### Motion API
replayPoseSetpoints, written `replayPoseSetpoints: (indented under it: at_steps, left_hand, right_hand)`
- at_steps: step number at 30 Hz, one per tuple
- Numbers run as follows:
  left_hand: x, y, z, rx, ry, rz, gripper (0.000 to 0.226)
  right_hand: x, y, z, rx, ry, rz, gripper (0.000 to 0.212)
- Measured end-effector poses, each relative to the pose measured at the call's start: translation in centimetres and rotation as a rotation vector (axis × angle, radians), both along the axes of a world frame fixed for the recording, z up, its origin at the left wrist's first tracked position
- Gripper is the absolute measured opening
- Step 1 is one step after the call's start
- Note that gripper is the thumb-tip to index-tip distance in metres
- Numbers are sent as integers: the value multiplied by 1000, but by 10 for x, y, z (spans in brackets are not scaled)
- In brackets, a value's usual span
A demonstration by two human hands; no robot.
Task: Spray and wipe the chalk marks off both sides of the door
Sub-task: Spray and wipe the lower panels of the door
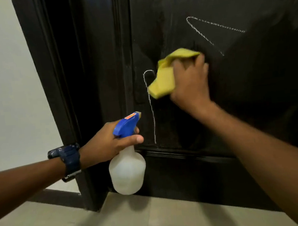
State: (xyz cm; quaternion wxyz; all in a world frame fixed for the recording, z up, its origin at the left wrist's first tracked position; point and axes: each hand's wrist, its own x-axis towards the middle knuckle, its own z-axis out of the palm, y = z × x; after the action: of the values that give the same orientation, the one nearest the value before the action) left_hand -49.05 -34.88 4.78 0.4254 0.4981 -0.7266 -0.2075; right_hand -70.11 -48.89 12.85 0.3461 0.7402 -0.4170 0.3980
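The dark brown, nearly black wooden door (232, 88) carries white dotted chalk lines (152, 112). The crumpled cloth (166, 75) is yellow. The plastic spray bottle (127, 171) is translucent white with a blue trigger head bearing an orange label, probably printed. The wristwatch (70, 158) is navy, the floor tiles (135, 217) pale beige.

dark door (232, 92) glossy painted wood with faint grain, powdery white chalk marks (151, 112), soft yellow cloth (165, 77), translucent matt plastic spray bottle (127, 170), glossy blue plastic trigger head (126, 124), smooth pale floor tiles (135, 219)

Chalk-marked dark door (249, 87), yellow cloth (165, 79) against it
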Motion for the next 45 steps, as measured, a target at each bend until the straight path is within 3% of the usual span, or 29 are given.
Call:
replayPoseSetpoints:
  at_steps: [4, 6, 9, 12, 15, 17, 19, 21, 23, 24, 26, 28, 32, 36, 39, 42, 45]
  left_hand:
    - [10, 4, -7, -2, 12, -6, 70]
    - [12, 5, -11, 7, 3, -13, 69]
    - [14, 7, -13, 31, 7, -24, 68]
    - [23, 5, -19, 16, 12, 1, 65]
    - [32, 3, -27, 17, 27, 35, 70]
    - [36, 1, -28, -3, 18, 50, 74]
    - [39, 1, -23, -56, 33, 69, 72]
    - [42, 0, -15, -116, 72, 92, 68]
    - [45, 1, -8, -147, 74, 106, 67]
    - [46, 1, -6, -153, 65, 114, 63]
    - [49, 3, -8, -137, 85, 123, 56]
    - [51, 5, -11, -120, 100, 119, 59]
    - [53, 3, -7, -143, 98, 148, 50]
    - [44, -4, -3, -164, 51, 129, 44]
    - [42, -12, 1, -198, 68, 136, 45]
    - [42, -15, 3, -228, 95, 157, 50]
    - [41, -13, 7, -243, 107, 169, 57]
  right_hand:
    - [5, 14, -143, 139, 831, 146, 26]
    - [1, 21, -178, 250, 986, 79, 28]
    - [13, 15, -149, 151, 796, 150, 18]
    - [38, 4, -49, -72, 347, 76, 15]
    - [57, 5, 50, -84, 12, 44, 38]
    - [66, 1, 67, -94, -107, 6, 48]
    - [74, 1, 34, -78, -6, 24, 46]
    - [72, 10, -40, -8, 377, 93, 32]
    - [60, 25, -118, 158, 809, 90, 33]
    - [54, 31, -140, 271, 955, 56, 35]
    - [53, 33, -151, 365, 1068, 104, 35]
    - [66, 23, -116, 202, 1013, 171, 32]
    - [98, -7, 44, -258, 652, 162, 25]
    - [113, -10, 132, -264, 368, 99, 43]
    - [106, 6, 138, -185, 378, 211, 45]
    - [103, 2, 108, -201, 219, 9, 49]
    - [90, 5, 34, -150, 465, 20, 40]
